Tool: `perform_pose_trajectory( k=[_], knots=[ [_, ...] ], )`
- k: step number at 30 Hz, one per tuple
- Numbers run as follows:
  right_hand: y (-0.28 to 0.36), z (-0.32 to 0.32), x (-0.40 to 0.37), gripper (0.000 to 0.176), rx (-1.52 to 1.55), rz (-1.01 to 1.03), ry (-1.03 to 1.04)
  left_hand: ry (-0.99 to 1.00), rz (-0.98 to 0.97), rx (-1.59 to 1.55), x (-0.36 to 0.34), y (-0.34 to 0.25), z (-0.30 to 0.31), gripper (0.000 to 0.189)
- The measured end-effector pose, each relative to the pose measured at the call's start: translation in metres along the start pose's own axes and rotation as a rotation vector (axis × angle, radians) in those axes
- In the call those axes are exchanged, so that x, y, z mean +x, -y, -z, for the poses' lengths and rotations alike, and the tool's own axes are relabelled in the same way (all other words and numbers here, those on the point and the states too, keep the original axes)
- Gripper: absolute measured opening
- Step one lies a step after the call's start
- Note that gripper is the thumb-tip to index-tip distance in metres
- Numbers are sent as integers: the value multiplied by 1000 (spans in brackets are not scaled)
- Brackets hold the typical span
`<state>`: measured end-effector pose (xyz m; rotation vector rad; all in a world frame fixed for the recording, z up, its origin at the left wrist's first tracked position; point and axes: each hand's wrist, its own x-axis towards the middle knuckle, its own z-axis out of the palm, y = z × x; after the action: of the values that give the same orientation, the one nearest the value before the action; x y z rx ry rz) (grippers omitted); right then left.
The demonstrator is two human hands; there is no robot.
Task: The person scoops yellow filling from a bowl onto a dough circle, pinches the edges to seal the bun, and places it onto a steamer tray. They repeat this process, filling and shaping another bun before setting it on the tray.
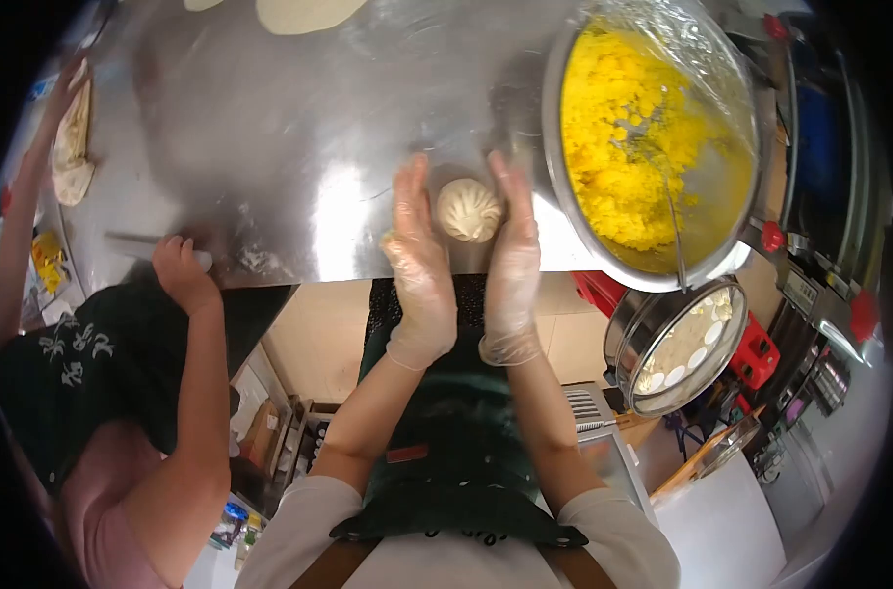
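Note:
A pleated round bun of pale dough sits on the steel table near its front edge. My left hand, in a clear glove, is upright along the bun's left side, fingers stretched forward. On the other side my right hand, also gloved, stands with its fingers stretched out, close against or just beside the bun. Whether either palm touches the dough is hard to tell. Right of my hands is a large metal bowl of crumbly yellow filling, with a thin metal utensil in it and plastic film over part.
At the left, a co-worker's hand rests on a tool at the table edge. Flat dough sheets lie at the far edge. A round steamer with white pieces stands below the bowl. A cloth lies far left.

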<state>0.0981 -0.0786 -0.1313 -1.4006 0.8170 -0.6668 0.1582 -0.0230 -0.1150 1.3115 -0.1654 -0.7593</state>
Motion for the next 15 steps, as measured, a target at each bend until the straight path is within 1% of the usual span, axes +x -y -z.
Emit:
perform_pose_trajectory(
  k=[1,2,3,4,6,7,9,12,15],
  knots=[
    [4,4,-6,84,-125,-8,-17,-4,-13,1,3,3,-1,104],
    [15,11,-12,76,-345,94,48,-3,-23,-42,1,7,0,100],
    [37,13,-19,67,-508,165,41,-23,-71,-16,1,10,4,98],
    [52,20,-20,61,-566,309,27,-44,-73,30,1,3,4,97],
    [70,45,-17,49,-704,377,-130,-87,-83,75,0,-5,8,96],
    [78,56,-13,43,-783,300,-275,-109,-90,73,1,-4,12,95],
    [95,74,13,40,-822,76,-394,-143,-84,56,-3,-4,12,94],
    [78,97,38,39,-841,113,-161,-173,-47,27,-9,-5,10,93],
    [72,99,55,37,-953,224,13,-176,-7,29,-11,-4,8,94]
  ],
)
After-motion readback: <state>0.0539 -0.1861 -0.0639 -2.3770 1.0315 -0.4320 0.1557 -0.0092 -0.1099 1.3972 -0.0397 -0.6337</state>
